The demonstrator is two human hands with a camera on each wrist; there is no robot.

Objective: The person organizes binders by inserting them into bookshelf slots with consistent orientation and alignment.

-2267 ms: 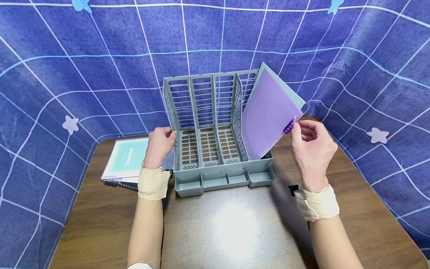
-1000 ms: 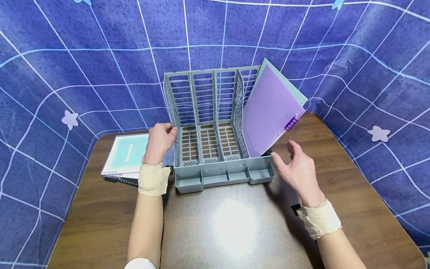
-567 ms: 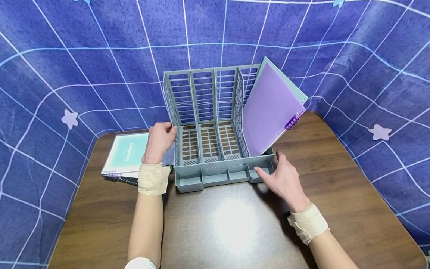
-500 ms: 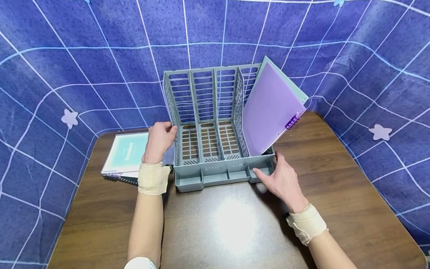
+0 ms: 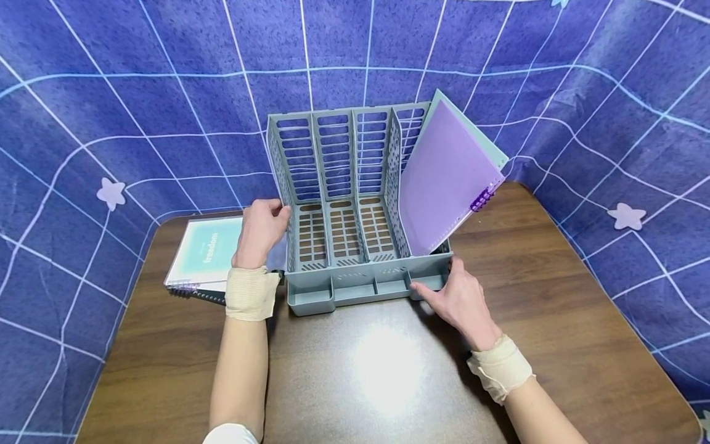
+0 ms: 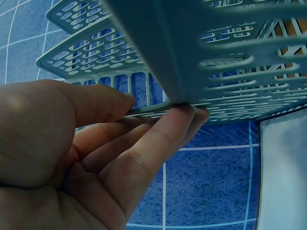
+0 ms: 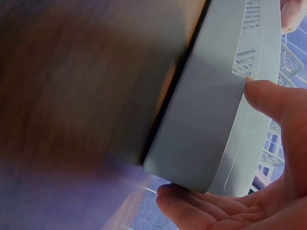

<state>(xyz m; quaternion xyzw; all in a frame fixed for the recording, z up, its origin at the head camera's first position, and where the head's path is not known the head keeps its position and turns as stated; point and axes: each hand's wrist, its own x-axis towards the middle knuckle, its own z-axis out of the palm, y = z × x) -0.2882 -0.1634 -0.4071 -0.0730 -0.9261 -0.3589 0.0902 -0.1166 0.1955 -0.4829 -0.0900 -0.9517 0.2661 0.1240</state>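
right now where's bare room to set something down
Bare: the table in front of the rack and right of the right hand, plus its three left slots. Crowded: the rightmost slot, with the purple notebook, and beside the left hand, where notebooks lie.

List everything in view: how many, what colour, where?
Table: 1, brown, below
Organizer: 1, grey, on the table
Ringed book: 1, purple, tilted in organizer's rightmost slot
Cover sheet: 1, pale green, behind that book
Booklets: at least 2, top one teal, left of organizer
Backdrop: 1, blue with white grid, behind
Wrist wraps: 2, cream, one left, one right
Cuff: 1, white, bottom edge
Left hand: 1, pinching organizer's left wall
Right hand: 1, gripping organizer's front right corner
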